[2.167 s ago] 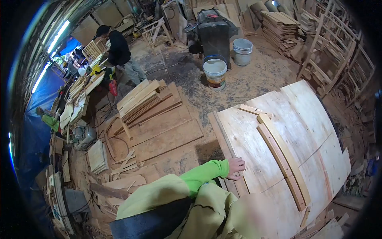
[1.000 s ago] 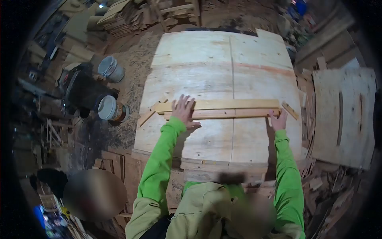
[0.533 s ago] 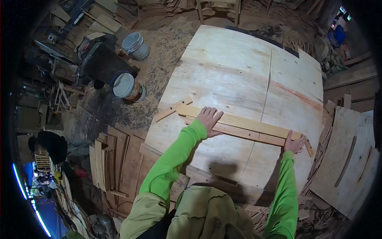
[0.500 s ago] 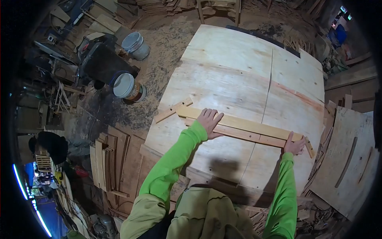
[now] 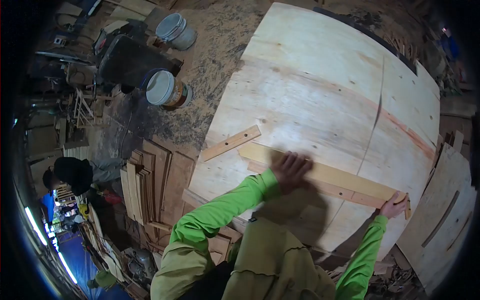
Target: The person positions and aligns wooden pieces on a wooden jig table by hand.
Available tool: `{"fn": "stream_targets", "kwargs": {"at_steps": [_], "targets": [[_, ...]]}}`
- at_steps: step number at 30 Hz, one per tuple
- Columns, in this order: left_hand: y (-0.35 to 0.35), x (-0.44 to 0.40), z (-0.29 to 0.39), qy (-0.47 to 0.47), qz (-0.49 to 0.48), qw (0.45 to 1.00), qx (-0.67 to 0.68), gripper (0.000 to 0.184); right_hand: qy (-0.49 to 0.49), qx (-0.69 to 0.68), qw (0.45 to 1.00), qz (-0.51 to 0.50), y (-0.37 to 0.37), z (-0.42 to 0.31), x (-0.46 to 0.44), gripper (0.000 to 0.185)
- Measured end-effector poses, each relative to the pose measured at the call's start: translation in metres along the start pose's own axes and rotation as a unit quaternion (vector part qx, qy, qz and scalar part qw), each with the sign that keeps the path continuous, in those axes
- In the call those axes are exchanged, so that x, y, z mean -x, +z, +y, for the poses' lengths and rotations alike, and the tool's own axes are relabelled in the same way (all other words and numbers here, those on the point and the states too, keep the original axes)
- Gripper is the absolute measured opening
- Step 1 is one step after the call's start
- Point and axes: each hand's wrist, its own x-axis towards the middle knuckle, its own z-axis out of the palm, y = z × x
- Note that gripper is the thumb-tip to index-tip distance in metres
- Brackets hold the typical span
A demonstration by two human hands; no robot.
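Observation:
A long pale wooden strip lies across the large plywood panel, with a pinkish strip along its near side. Over the left part of the pale strip is my left hand, in shadow; its fingers look bent, and whether it touches the wood is unclear. My right hand grips the right end of the pale strip, thumb and fingers around it. A short block with two dark holes lies at an angle off the left end. Another short piece stands by the right end.
Two buckets and a dark machine stand beyond the panel on the left. Stacked boards lie at the lower left, near a person in dark clothes. A slotted board leans at the right.
The view has shifted, and the panel appears lower and larger. My left hand has moved right along the strip and looks raised, its fingers more bent. My right hand remains at the right end.

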Motion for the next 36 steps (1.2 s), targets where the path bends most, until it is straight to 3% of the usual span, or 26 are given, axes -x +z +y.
{"fn": "stream_targets", "kwargs": {"at_steps": [4, 7, 10, 13, 14, 16, 18, 21, 22, 23, 25, 32, 36], "targets": [[0.009, 0.003, 0.000, 0.001, 0.061, 0.998, -0.010, 0.061, -0.005, 0.032, 0.999, -0.021, 0.006, 0.033, -0.008, 0.080], [0.016, -0.001, -0.004, 0.012, 0.068, 0.997, -0.021, 0.059, 0.002, 0.027, 0.999, -0.028, 0.006, 0.044, -0.015, 0.073], [0.015, -0.003, -0.006, 0.000, 0.061, 0.998, -0.024, 0.057, 0.079, 0.044, 0.995, -0.052, 0.008, 0.052, -0.036, 0.071], [0.014, -0.005, -0.006, -0.022, 0.099, 0.994, -0.028, 0.064, 0.229, 0.057, 0.964, -0.123, 0.001, 0.013, -0.054, 0.071], [0.005, -0.007, -0.007, -0.031, 0.096, 0.995, -0.004, 0.068, 0.215, 0.127, 0.966, -0.061, -0.004, -0.027, -0.046, 0.064], [0.009, -0.003, -0.004, -0.043, 0.075, 0.996, 0.016, 0.083, 0.261, 0.022, 0.964, -0.039, 0.001, -0.042, -0.044, 0.059], [0.007, 0.000, -0.006, -0.042, 0.031, 0.998, 0.037, 0.086, 0.236, -0.062, 0.969, -0.036, 0.023, 0.005, -0.048, 0.052], [0.027, 0.016, -0.003, -0.028, 0.062, 0.997, -0.038, 0.084, 0.116, -0.032, 0.988, 0.099, 0.057, 0.064, -0.027, 0.043], [0.033, 0.020, -0.007, -0.006, 0.089, 0.994, -0.069, 0.079, 0.152, 0.037, 0.983, 0.097, 0.052, 0.042, -0.023, 0.047], [0.019, 0.011, -0.004, -0.029, 0.035, 0.999, -0.002, 0.080, 0.186, 0.002, 0.978, 0.090, 0.053, 0.033, -0.018, 0.047], [-0.007, -0.014, 0.002, -0.034, -0.035, 0.997, 0.060, 0.082, 0.279, 0.171, 0.945, -0.004, 0.016, -0.046, -0.020, 0.047], [-0.026, -0.024, 0.012, 0.025, -0.131, 0.989, -0.070, 0.099, 0.275, 0.110, 0.955, -0.025, -0.008, -0.097, -0.017, 0.048], [-0.023, -0.024, 0.017, 0.010, -0.113, 0.990, -0.087, 0.099, 0.264, 0.087, 0.958, -0.063, -0.019, -0.105, -0.014, 0.043]]}}
